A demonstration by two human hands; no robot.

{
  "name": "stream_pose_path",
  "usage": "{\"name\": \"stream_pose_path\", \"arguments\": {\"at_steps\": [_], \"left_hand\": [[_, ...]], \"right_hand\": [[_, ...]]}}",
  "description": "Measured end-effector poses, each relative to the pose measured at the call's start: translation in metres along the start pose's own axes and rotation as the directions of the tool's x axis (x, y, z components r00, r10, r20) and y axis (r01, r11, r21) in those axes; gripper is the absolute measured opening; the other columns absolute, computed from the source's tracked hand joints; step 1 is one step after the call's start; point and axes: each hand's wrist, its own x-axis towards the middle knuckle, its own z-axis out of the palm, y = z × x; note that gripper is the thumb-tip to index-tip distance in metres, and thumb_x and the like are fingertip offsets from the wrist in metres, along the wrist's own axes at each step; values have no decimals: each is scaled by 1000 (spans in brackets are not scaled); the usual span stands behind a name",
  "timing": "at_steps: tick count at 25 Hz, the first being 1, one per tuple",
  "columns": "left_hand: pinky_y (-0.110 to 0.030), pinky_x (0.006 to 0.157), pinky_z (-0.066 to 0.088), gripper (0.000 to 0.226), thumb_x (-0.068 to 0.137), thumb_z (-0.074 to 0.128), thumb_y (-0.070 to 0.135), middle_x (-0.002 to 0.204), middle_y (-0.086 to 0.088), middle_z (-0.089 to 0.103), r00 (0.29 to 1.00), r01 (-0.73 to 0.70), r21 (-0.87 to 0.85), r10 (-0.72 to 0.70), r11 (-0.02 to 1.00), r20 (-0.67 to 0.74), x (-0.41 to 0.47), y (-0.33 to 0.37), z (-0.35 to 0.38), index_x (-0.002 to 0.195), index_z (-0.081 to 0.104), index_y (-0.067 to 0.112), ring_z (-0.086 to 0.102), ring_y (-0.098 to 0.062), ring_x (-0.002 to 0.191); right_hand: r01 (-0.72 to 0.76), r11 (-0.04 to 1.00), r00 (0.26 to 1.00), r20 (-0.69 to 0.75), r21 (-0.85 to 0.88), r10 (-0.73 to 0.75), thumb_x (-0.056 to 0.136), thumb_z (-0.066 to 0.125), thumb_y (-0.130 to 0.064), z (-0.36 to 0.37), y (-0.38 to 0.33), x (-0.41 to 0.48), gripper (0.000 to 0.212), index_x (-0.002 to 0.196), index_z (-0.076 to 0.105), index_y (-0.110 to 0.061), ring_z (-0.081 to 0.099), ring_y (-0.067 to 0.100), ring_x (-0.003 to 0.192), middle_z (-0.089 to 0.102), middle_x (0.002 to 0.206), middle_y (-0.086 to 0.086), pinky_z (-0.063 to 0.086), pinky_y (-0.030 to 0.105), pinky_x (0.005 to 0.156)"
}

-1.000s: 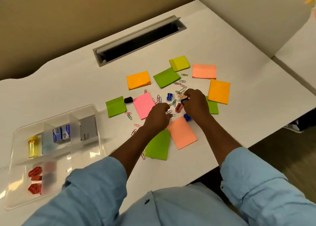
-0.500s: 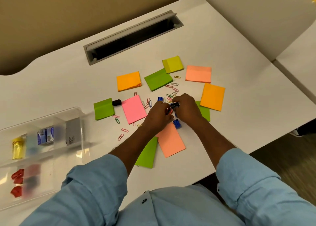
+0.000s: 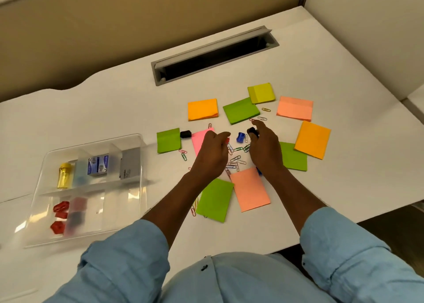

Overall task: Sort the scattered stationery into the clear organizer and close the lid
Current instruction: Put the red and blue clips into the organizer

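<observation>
We have both hands down in the middle of the scatter. Our right hand [image 3: 263, 151] pinches a small black sharpener-like piece [image 3: 252, 130] at its fingertips, and our left hand [image 3: 212, 152] is curled around something small and red [image 3: 227, 140]; what exactly that red bit is, we cannot tell.

The relation that matters next is the small blue plastic sharpener [image 3: 240, 137]. It sits in the gap between our two hands, just beside the right fingertips on their left and slightly ahead of the left knuckles. It lies tilted, its long axis running roughly toward the far right. The right hand looks nearer, but both hands are already full.

The clear plastic organizer tray [image 3: 137, 142] lies well off to the left of our left hand, lid not seen on it, with a yellow transparent tube [image 3: 64, 175] and red clips [image 3: 60, 215] already in compartments. So we judge the left hand has the shorter carry. Loose coloured paper clips [image 3: 236, 159] lie under and between our palms.
</observation>
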Motion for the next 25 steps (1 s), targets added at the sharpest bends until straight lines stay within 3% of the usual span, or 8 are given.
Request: {"name": "stream_pose_path", "arguments": {"at_steps": [3,5,7,9,12,15,19,25], "left_hand": [[-35,91,47,31,98,42,16,107,-12,49,982,76,-109,-93,991,-164,-14,-19,-33,124,55,8,52,-26,99],[-48,85,53,27,97,45,16,111,-13,51,968,114,-146,-143,983,-208,-30,-36,-58,119,57,7,58,-32,96],[-46,81,55,26,94,50,16,113,-13,53,957,157,-150,-188,976,-221,-51,-55,-82,118,58,8,61,-31,91],[-33,73,58,28,90,59,17,113,-11,55,935,221,-190,-263,957,-237,-77,-79,-107,117,59,9,63,-25,83],[-13,58,53,37,83,68,17,111,-8,54,900,307,-227,-360,924,-247,-125,-117,-146,118,58,10,63,-16,73],[-34,81,56,42,82,69,13,118,-13,52,860,376,-102,-388,921,-330,-174,-163,-188,121,55,8,64,-24,86],[-39,97,45,48,80,72,15,121,-16,57,797,536,33,-493,843,-348,-212,-216,-227,124,55,6,59,-33,104],[-40,93,44,41,78,74,19,116,-12,66,809,557,125,-502,821,-306,-226,-264,-242,117,64,11,59,-32,103]], "right_hand": [[90,996,995,35,-1,-90,96,46,-9,16,-19,-16,34,128,56,-7,58,31,106,64,112,18,41,29,86],[80,994,994,71,78,-86,96,49,-14,31,-38,-34,34,129,55,-7,59,29,104,63,113,17,43,28,87],[114,986,982,134,119,-130,93,55,-14,47,-61,-57,41,133,50,-9,59,23,102,62,116,13,44,25,85],[216,965,946,215,146,-244,89,58,-6,66,-87,-81,48,136,46,-9,57,21,99,59,116,12,42,23,85],[306,921,869,324,242,-374,88,55,3,97,-127,-116,46,133,50,-7,57,27,105,59,119,15,46,29,93],[356,898,735,516,259,-440,87,59,-2,132,-172,-153,46,132,51,-8,57,26,110,55,129,12,46,31,98],[490,845,512,714,214,-478,87,64,-13,173,-225,-197,48,133,49,-14,58,23,107,57,127,8,47,31,92],[610,789,452,783,79,-428,86,65,-16,224,-270,-232,29,112,52,-11,59,24,94,62,109,11,40,25,69]]}}
